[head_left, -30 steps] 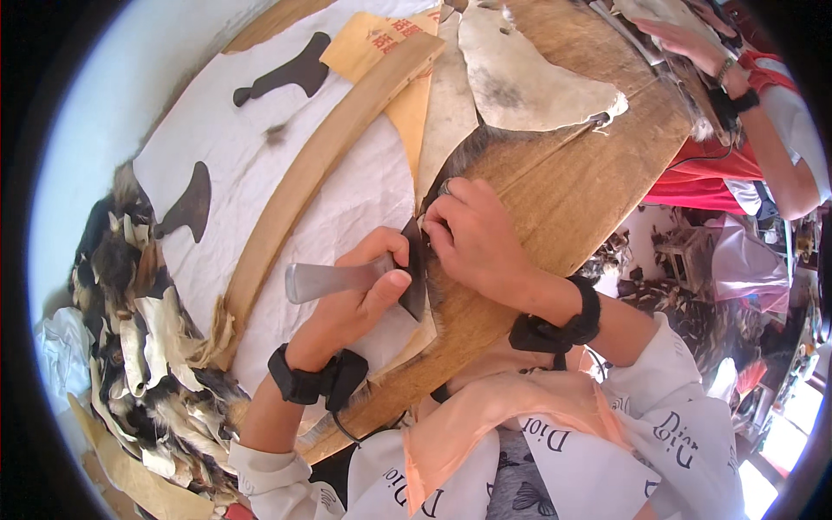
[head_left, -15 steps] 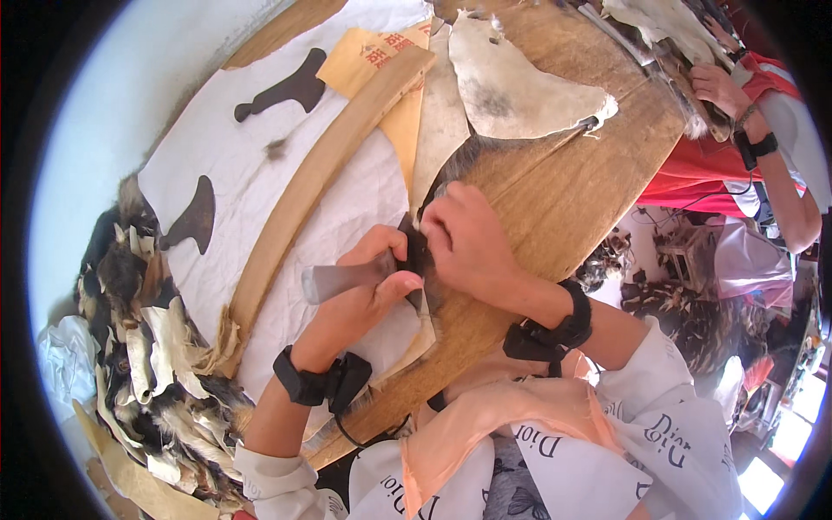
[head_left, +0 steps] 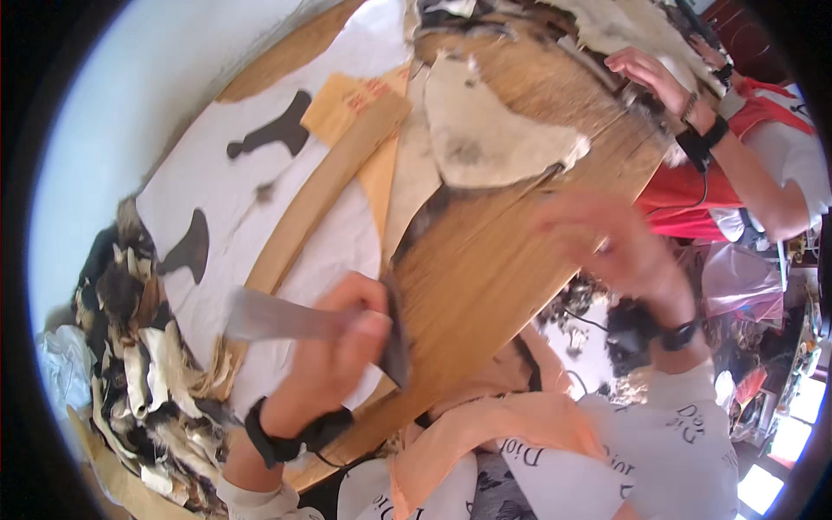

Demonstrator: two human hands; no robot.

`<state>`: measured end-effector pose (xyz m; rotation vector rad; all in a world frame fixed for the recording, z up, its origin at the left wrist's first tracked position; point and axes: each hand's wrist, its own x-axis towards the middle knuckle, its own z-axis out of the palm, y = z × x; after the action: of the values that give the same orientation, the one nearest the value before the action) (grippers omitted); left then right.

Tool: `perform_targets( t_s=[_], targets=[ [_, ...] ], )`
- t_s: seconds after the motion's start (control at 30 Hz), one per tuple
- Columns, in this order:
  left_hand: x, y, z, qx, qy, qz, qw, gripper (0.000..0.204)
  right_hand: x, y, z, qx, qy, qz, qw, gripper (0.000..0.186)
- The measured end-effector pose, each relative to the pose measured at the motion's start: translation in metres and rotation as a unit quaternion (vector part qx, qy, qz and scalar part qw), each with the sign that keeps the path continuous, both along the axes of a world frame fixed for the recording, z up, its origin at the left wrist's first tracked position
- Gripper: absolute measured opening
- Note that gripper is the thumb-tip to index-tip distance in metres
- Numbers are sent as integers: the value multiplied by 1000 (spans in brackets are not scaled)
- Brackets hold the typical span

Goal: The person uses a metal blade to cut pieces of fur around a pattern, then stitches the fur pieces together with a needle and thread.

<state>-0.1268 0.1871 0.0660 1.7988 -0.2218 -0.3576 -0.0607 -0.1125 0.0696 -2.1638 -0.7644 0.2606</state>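
My left hand (head_left: 342, 334) is closed around a T-shaped blade tool (head_left: 269, 316). Its pale grey handle points left, and a broad dark blade edge shows at the right of my fist, over the table. Out past the front right edge of the wooden table (head_left: 485, 260), my right hand (head_left: 611, 243) is smeared by motion. Whether its fingers hold anything cannot be made out. Ahead of my left hand lie a narrow pale hide piece (head_left: 416, 165) with dark fur at its edge and a larger cream hide piece (head_left: 494, 139).
White paper (head_left: 217, 165) covers the table's left part, under a long wooden strip (head_left: 325, 191) and two dark T-shaped pieces (head_left: 282, 126) (head_left: 186, 247). Fur scraps (head_left: 165, 373) are heaped at left. Across the table a co-worker's hand (head_left: 650, 78) is near another hide (head_left: 607, 30).
My hands have parted: the right swung away to the right, the left drew back toward me with the tool. The co-worker's hand has shifted left and lifted.
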Motion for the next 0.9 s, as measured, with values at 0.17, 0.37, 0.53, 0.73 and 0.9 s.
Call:
perform_targets(
  t_s=[0.17,0.37,0.53,0.73,0.9],
  targets=[
    [23,-69,-19,-69,147,-32,986,19,12,66,-2,133,-111,149,973,38],
    [60,-105,-21,145,-345,16,927,30,83,34,25,156,-75,48,984,20],
    [94,-81,-42,299,-172,233,909,25,222,-7,4,-56,-105,-94,988,26],
    [79,-54,-58,225,-36,394,890,18,290,-26,-81,-147,-60,-69,985,32],
    [20,-25,-70,241,-8,526,816,18,293,-27,-113,-171,-156,-96,968,38]
  ],
)
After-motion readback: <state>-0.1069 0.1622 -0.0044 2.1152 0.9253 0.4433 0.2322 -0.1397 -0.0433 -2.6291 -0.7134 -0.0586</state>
